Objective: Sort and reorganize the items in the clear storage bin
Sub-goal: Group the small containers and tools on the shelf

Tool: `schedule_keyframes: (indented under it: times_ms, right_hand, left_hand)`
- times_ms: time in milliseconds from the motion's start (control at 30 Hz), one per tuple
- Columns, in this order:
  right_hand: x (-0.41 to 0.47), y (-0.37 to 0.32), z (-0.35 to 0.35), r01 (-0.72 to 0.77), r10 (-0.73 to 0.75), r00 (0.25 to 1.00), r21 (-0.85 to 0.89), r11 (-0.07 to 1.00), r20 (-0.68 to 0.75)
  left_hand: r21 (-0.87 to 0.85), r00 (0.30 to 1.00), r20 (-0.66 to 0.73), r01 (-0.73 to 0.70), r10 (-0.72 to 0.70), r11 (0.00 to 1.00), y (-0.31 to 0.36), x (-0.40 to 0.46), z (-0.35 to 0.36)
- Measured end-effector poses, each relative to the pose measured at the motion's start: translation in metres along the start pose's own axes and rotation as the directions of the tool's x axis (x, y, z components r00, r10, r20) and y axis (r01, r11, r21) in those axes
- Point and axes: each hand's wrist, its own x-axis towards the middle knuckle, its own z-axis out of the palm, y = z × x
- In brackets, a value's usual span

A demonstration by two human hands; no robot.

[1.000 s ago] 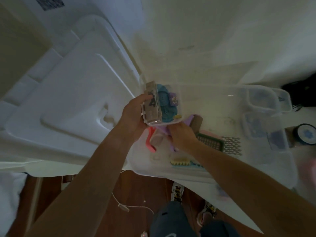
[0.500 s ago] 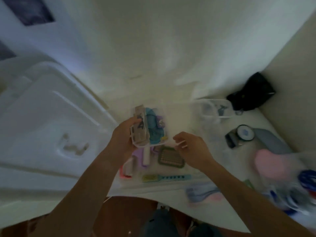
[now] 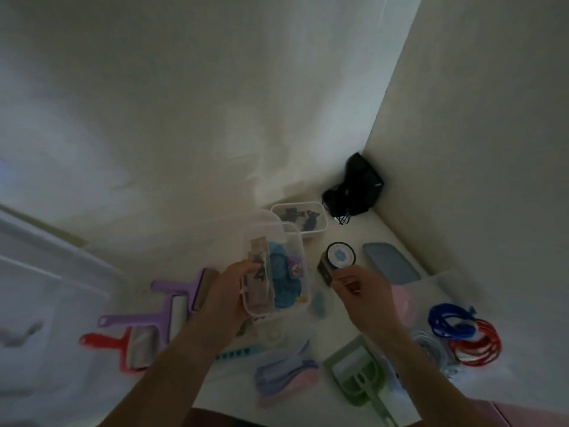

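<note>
My left hand (image 3: 226, 298) grips a small clear box (image 3: 275, 269) by its left side and holds it up above the table. Inside the box are a brown card, blue pieces and a small purple piece. My right hand (image 3: 361, 292) is to the right of the box with curled fingers. Its fingertips reach the lower edge of a round black-and-white device (image 3: 338, 257); whether they grip it is unclear. Two purple lint rollers (image 3: 181, 291) and a red one (image 3: 129, 346) lie lower left, in the blurred clear bin.
A white bin lid (image 3: 46, 272) fills the left. Behind lie a small clear tub of dark items (image 3: 300, 220), a black bag (image 3: 354, 189) in the corner and a grey lid (image 3: 391, 263). Blue cord (image 3: 451, 320), red cord (image 3: 477, 346), green scoop (image 3: 357, 374) and brushes (image 3: 286, 374) lie near.
The view has swung right. My left hand has carried the clear box up and to the right, away from the bin. My right hand has moved from under the box to the round device.
</note>
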Motion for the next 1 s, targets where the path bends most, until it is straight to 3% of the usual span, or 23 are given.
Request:
schedule_keyframes:
  times_ms: [67,233,400,533,667,767,867,933,1000]
  right_hand:
    - [0.019,0.006,0.016,-0.026,0.027,0.999,-0.027,0.999,0.043]
    - [0.036,0.039,0.073,0.053,0.051,0.962,-0.366,0.929,0.268]
    - [0.028,0.057,0.112,0.184,-0.041,0.967,-0.583,0.792,0.25]
    - [0.024,0.059,0.112,0.19,-0.072,0.973,-0.581,0.791,0.22]
    - [0.008,0.069,0.102,0.235,-0.157,0.965,-0.434,0.87,0.208]
    - [0.013,0.057,0.069,0.123,-0.151,0.987,-0.333,0.935,-0.06]
    - [0.043,0.061,0.018,0.005,-0.132,0.942,-0.381,0.925,-0.308]
    - [0.074,0.072,-0.008,-0.136,0.015,0.967,-0.468,0.873,-0.255]
    - [0.103,0.086,-0.016,-0.247,0.206,0.969,-0.605,0.757,-0.138]
  left_hand:
    - [-0.026,0.999,-0.037,-0.018,0.017,1.0,-0.004,0.003,0.006]
    - [-0.055,0.996,-0.005,-0.087,0.086,0.995,-0.008,0.002,0.019]
    - [-0.082,0.985,-0.147,-0.107,0.094,0.991,-0.013,0.007,0.01]
    - [-0.073,0.982,-0.162,-0.112,0.099,0.991,-0.017,0.01,0.004]
    - [-0.098,0.976,-0.198,-0.116,0.095,0.988,-0.019,0.014,-0.004]
    - [-0.126,0.984,-0.167,-0.088,0.067,0.988,-0.018,0.02,-0.008]
    - [-0.106,0.991,-0.115,-0.076,0.063,0.991,-0.018,0.025,-0.006]
    - [-0.127,0.998,-0.025,-0.058,0.055,0.99,-0.015,0.023,0.002]
    - [-0.136,0.998,-0.018,-0.059,0.057,0.989,-0.014,0.021,0.011]
